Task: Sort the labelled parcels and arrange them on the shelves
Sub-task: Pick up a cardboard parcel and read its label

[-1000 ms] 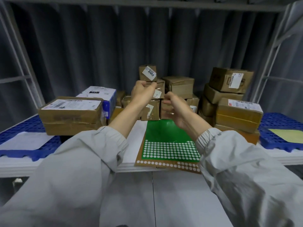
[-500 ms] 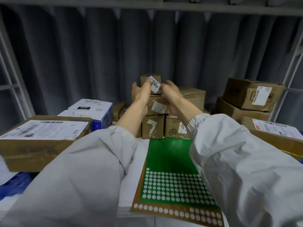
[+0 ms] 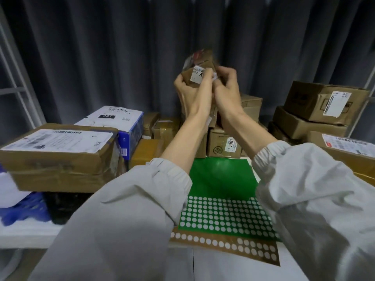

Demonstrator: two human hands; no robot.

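My left hand (image 3: 191, 92) and my right hand (image 3: 227, 92) together hold a small brown cardboard parcel (image 3: 199, 66) with a white label, lifted above the middle stack. The parcel is tilted and blurred. Fingers of both hands curl round its lower sides. Below my wrists stands the stack of small brown parcels (image 3: 222, 144) on the shelf, partly hidden by my forearms.
A large flat labelled carton (image 3: 56, 157) and a blue-and-white box (image 3: 121, 120) sit at the left. Bigger brown cartons (image 3: 316, 110) are piled at the right. A green sheet of white round stickers (image 3: 221, 199) lies on the shelf front. Grey curtain hangs behind.
Both hands closed on the top small parcel and raised it off the stack, tilting it. The camera moved closer to the shelf.
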